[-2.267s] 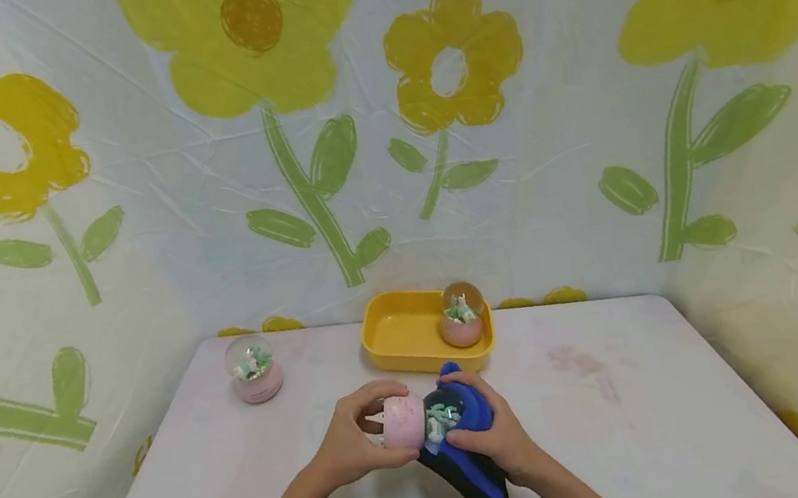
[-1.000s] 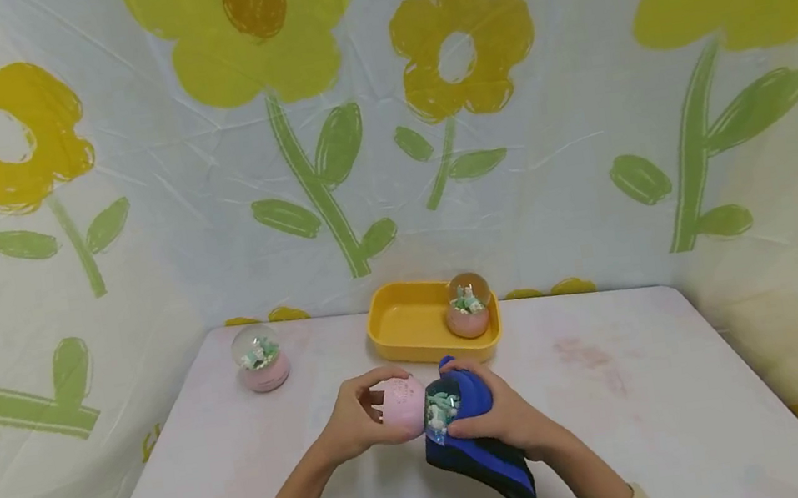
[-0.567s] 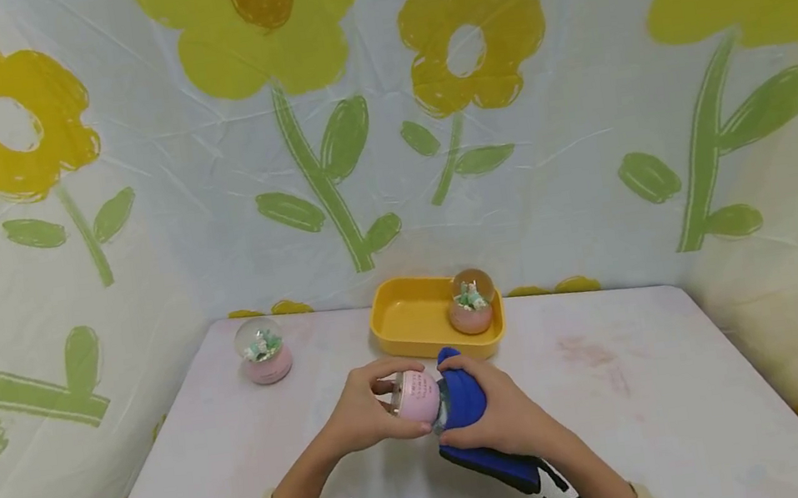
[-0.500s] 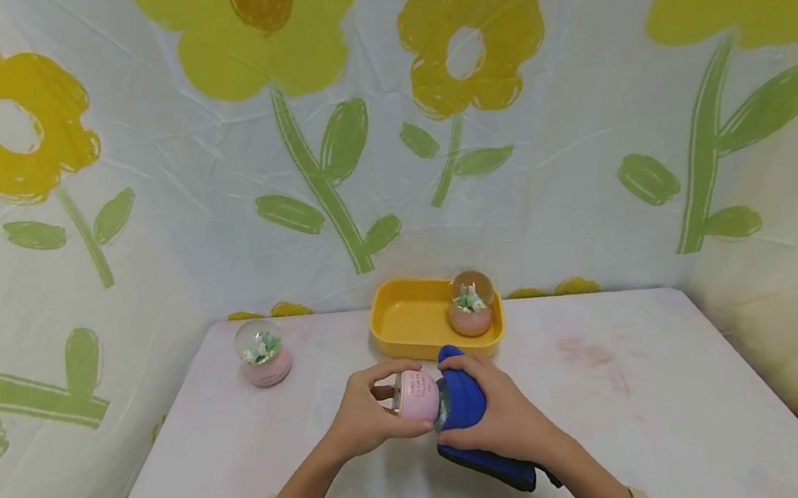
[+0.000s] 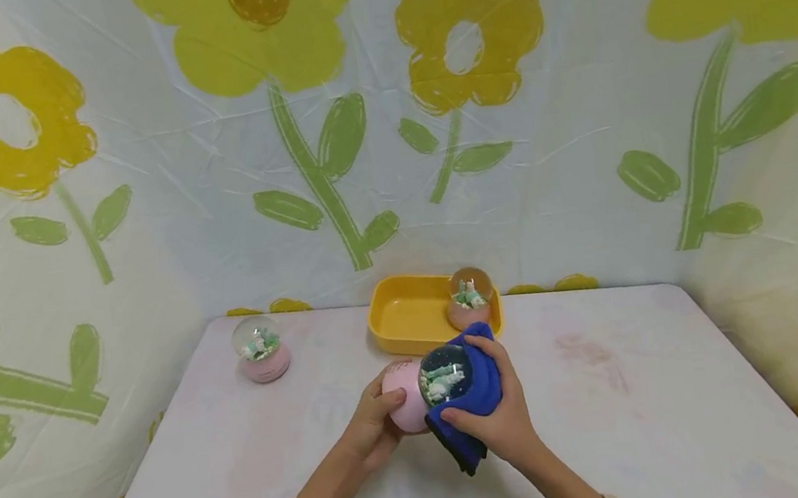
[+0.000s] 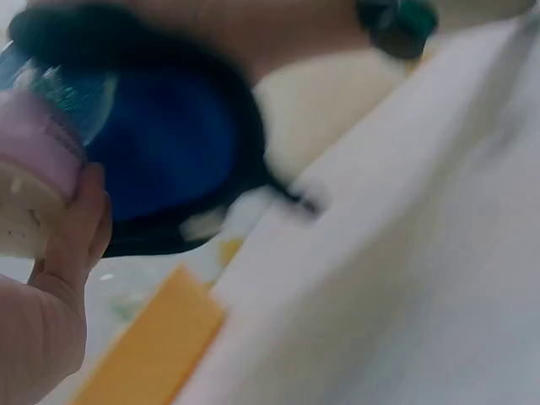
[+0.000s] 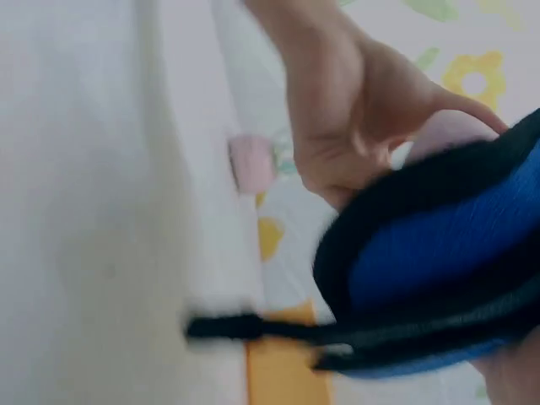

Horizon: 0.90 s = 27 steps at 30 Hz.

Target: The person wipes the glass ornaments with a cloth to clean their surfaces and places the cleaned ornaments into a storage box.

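Note:
A snow globe point(image 5: 406, 404) with a pink base and a clear dome with mint-and-white figures is held sideways above the table. My left hand point(image 5: 373, 425) grips its base, thumb lying across the pink side. On the dome's right side sits a blue cloth point(image 5: 487, 389) with black edging, held against the glass by my right hand point(image 5: 501, 425). In the left wrist view, the cloth point(image 6: 173, 139) spreads beside the pink base point(image 6: 38, 143). The right wrist view has the cloth point(image 7: 439, 245) in front, hiding most of the globe.
A yellow tray point(image 5: 404, 342) stands at the table's back, with a second snow globe point(image 5: 469, 298) in its right end. Another pink-based snow globe point(image 5: 261, 351) stands at the back left. A flower-printed sheet point(image 5: 553, 212) hangs behind the table point(image 5: 614, 389).
The globe has turned in my left hand, and its dome and figures now show more. The cloth has shifted to the dome's right, and its lower flap has swung left. Both hands are slightly higher.

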### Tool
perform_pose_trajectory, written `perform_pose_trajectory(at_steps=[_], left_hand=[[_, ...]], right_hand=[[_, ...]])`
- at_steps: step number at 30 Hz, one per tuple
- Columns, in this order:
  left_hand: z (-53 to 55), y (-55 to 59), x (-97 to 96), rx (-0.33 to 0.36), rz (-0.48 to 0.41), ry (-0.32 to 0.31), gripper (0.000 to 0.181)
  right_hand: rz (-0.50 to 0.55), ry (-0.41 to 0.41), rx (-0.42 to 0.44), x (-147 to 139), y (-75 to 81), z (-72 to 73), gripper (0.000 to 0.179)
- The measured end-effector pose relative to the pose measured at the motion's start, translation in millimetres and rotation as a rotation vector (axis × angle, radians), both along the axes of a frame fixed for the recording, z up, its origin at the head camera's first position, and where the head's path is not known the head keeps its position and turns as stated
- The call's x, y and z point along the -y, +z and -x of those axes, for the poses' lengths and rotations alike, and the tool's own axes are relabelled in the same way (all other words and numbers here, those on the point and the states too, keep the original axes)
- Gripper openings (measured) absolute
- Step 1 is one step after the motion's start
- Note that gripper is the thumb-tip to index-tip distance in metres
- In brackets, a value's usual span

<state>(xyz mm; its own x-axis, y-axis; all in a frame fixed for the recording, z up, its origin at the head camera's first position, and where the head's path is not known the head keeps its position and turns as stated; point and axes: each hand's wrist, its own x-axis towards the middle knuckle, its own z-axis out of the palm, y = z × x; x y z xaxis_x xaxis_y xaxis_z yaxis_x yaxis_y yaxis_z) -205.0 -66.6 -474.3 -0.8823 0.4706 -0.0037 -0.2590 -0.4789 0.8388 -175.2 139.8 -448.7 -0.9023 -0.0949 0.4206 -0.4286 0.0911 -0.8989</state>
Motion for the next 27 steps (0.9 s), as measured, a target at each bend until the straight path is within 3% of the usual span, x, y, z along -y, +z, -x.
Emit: perform_pose_trajectory(at_steps=[3,6,10,13,15,17,19,24,27], left_hand=[[6.5,6.1,8.9,-0.208,0.144,0.061,0.058],[12.0,16.8,18.1,-0.415,0.334,0.068,0.062],[18.0,34.4,27.2,-0.625,0.488,-0.042,0.064],[22.8,48.2,31.8,-0.773,0.528,-0.151,0.065],[24.7,55.9,33.8,-0.852,0.529,-0.197,0.065],[24.5,60.0,34.3,-0.889,0.534,-0.201,0.064],[21.9,59.6,32.9,-0.888,0.534,-0.160,0.064],[7.6,46.2,23.6,-0.815,0.534,0.030,0.066],[-5.4,38.8,17.7,-0.732,0.520,0.144,0.066]], right_hand=[[0.079,0.104,0.141,-6.3,-0.8,4.1,0.074],[0.121,0.264,0.273,-17.0,-1.2,9.6,0.068],[0.066,0.477,0.389,-28.2,3.7,15.3,0.065],[-0.036,0.594,0.445,-30.1,10.7,18.8,0.063],[-0.094,0.624,0.456,-28.7,15.6,19.3,0.062],[-0.124,0.594,0.436,-26.4,19.4,17.4,0.063],[-0.142,0.506,0.390,-24.1,22.5,13.0,0.066],[-0.294,0.197,0.202,-16.5,22.7,0.2,0.077],[-0.386,0.075,0.038,-9.9,14.9,-3.3,0.082]])
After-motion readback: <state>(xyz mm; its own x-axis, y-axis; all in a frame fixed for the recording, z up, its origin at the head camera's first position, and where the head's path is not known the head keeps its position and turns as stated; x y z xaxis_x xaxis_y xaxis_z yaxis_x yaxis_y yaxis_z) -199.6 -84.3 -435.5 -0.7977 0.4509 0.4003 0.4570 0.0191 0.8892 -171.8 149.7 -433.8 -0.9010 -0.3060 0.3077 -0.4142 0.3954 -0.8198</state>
